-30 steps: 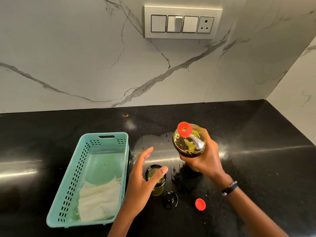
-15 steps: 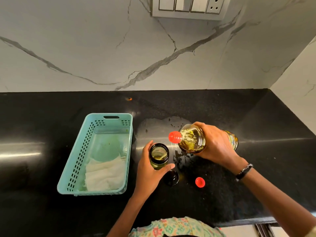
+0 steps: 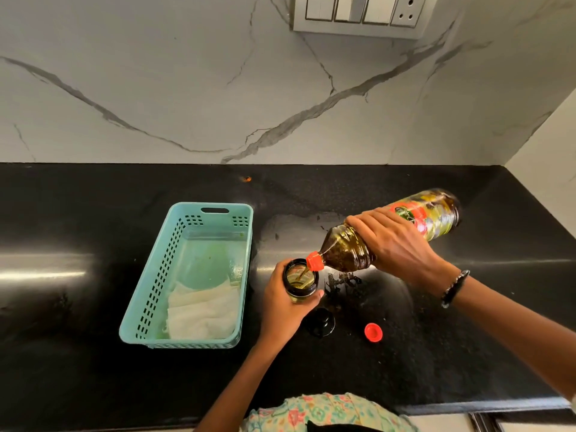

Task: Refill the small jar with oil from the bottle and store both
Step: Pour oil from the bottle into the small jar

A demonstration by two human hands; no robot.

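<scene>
The oil bottle point(image 3: 346, 249) lies tilted nearly flat, its red-collared neck over the mouth of the small jar point(image 3: 300, 279). A thin stream of oil runs from the bottle into the jar. My right hand point(image 3: 394, 241) grips the bottle around its middle. My left hand point(image 3: 282, 304) wraps the small glass jar, which stands on the black counter and holds some yellow oil. The jar's black lid point(image 3: 321, 323) and the bottle's red cap point(image 3: 373, 332) lie loose on the counter just in front of the jar.
A teal plastic basket point(image 3: 156, 288) with a white cloth point(image 3: 202, 313) inside stands left of the jar. Oil spots mark the black counter point(image 3: 467, 353) under the bottle. The marble wall with a switch plate point(image 3: 358, 17) rises behind; the counter's front edge is near my body.
The bottle has tipped further down, its mouth now over the jar, and oil is flowing. My left hand has stayed closed round the jar.
</scene>
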